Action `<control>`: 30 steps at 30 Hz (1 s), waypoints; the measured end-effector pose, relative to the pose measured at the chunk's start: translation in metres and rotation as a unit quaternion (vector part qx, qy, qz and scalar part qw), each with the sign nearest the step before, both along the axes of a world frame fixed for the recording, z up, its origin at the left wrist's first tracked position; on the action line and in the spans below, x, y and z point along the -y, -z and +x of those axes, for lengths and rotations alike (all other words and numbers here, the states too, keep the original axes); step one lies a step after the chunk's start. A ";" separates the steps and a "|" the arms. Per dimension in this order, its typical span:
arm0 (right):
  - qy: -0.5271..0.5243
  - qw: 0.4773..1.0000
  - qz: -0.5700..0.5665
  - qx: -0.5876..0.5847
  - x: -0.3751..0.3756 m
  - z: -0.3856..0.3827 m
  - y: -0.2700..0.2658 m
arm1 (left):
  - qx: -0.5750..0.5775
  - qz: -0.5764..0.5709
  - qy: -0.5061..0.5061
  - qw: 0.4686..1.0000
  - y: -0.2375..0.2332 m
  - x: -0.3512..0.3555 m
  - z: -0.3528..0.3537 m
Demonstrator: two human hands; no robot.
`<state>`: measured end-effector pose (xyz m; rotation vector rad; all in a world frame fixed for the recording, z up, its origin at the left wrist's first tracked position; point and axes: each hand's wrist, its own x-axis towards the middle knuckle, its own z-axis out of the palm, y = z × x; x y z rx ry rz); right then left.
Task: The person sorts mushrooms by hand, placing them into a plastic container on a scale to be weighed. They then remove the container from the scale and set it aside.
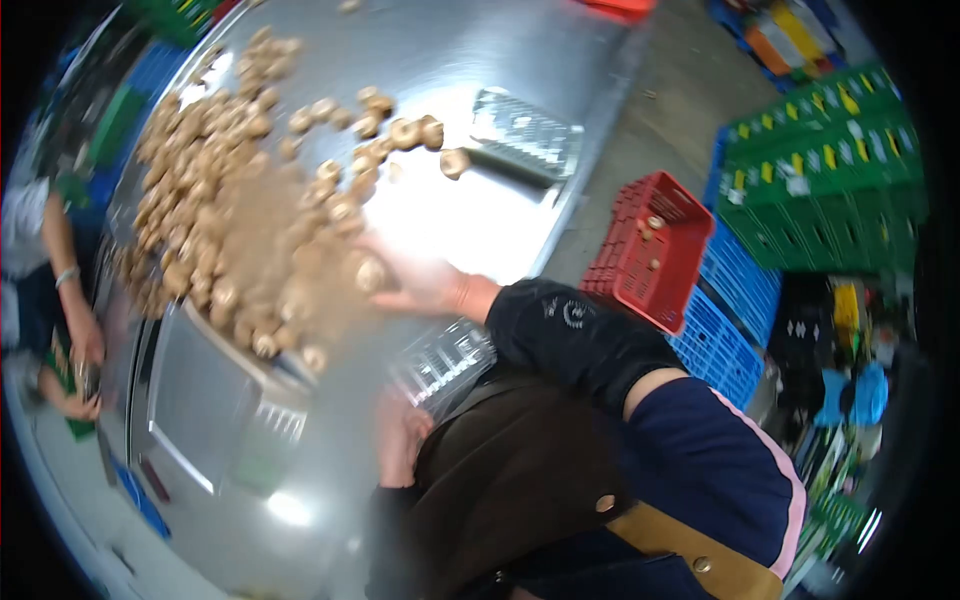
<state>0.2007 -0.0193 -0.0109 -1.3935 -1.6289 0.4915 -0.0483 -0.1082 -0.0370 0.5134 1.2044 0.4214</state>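
Brown mushrooms (pixel 200 220) lie in a large loose pile across the metal table (pixel 450 50). My right hand (pixel 425 280) reaches over the pile's near edge, blurred, with thumb and fingers around a mushroom (pixel 371 273). Close to my body, my left hand (pixel 402 430) grips the edge of a clear plastic tray (pixel 445 368); the tray's inside looks empty. Farther up the table is a stack of similar clear trays (pixel 525 135), beside a few scattered mushrooms.
A red crate (pixel 660 250) with a few mushrooms stands right of the table, near blue pallets (pixel 720 345) and stacked green crates (pixel 830 180). A grey bin (pixel 215 400) adjoins the pile. Across the table, a co-worker's hands (pixel 85 345) hold a small object.
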 end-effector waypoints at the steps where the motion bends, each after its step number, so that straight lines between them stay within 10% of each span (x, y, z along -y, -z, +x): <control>1: 0.036 0.999 0.009 0.013 0.019 0.010 -0.009 | 0.015 -0.009 0.000 1.000 0.007 -0.001 -0.007; 8: 0.439 0.885 -0.144 0.056 0.210 0.138 0.006 | 0.008 0.014 0.091 0.996 0.009 -0.005 -0.010; 11: 0.521 0.765 -0.168 0.339 0.269 0.168 0.002 | 0.070 -0.016 0.076 0.995 0.017 0.003 -0.003; 13: 0.477 0.815 -0.203 0.260 0.262 0.148 -0.001 | 0.077 -0.005 0.070 0.995 0.022 0.002 0.004; 16: 0.304 0.864 -0.349 -0.200 0.202 0.072 -0.025 | 0.104 -0.039 0.070 0.991 0.018 0.006 0.018; 30: 0.076 0.894 -0.411 -0.162 0.070 0.040 0.048 | 0.159 -0.107 -0.150 0.970 0.039 0.015 0.053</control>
